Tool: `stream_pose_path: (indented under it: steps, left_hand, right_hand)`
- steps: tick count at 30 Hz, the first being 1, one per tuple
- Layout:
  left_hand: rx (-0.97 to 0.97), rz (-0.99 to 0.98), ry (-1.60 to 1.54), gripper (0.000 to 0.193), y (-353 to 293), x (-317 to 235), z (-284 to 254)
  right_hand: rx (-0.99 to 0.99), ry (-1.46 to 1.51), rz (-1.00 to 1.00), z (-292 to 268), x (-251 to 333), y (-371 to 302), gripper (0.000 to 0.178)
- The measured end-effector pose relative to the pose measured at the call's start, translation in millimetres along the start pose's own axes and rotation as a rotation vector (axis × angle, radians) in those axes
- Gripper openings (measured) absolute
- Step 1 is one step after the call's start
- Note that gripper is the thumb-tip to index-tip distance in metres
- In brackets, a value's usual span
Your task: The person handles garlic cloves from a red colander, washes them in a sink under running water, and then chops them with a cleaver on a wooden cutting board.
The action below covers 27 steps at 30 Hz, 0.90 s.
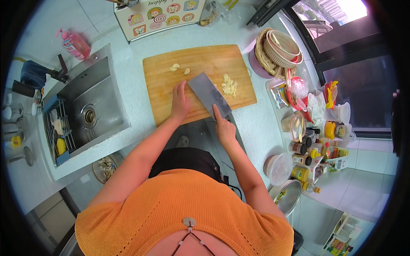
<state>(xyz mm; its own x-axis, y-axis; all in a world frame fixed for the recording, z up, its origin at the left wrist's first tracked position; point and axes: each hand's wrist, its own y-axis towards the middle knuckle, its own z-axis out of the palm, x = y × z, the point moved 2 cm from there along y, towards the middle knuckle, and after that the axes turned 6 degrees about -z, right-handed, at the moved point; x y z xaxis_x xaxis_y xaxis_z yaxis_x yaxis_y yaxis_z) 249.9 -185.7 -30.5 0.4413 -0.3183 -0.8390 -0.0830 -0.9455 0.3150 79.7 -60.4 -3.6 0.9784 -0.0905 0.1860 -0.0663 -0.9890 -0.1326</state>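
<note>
We see the cleaver [208, 93] w/ its broad blade lying across the mid-right of the board [162, 68], tip end toward the far side, handle end toward the person. The right hand [224, 128] has the fingers wrapped tight round the handle at the board's near edge, index finger stretched out along the blade's spine. The left hand [180, 102] rests flat on the board just left of the blade, fingers together & extended, holding nothing; whether it touches the blade we can't tell. Just right of the blade sits a small pile of chopped pale bits [229, 85], prob. garlic. Toward the far left of the board lie a few whole pale cloves [177, 67], well apart from the blade. The board sits on a light counter [132, 89]. Left of it is a steel sink [92, 102] w/ a rack [57, 132] at its left side, & a pink bottle [74, 44] behind it. Right of the board: stacked woven baskets [277, 51], then bags, jars & small bottles [307, 149] along the counter edge, a lidded plastic tub [278, 168] & a metal bowl [287, 196] nearer the person. A window [354, 64] is at far right.
</note>
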Motion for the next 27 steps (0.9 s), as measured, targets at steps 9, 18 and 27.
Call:
stream_pose_path:
  steps: [9, 18, 27]
  left_hand:
    - [0.0, 0.019, 0.007, 0.061, -1.3, 0.4, 0.8]
    - [0.011, 0.07, 0.02, 0.061, -1.9, 1.9, -0.5]
    - [0.016, 0.03, -0.001, 0.059, -1.5, 4.4, 3.0]
  right_hand:
    - [0.03, 0.045, 0.019, 1.7, -7.5, -3.9, 0.079]
    - [0.016, 1.132, 0.345, -52.8, -3.7, -10.8, 0.062]
    - [0.164, 1.848, 0.394, -45.6, 14.3, -7.9, 0.019]
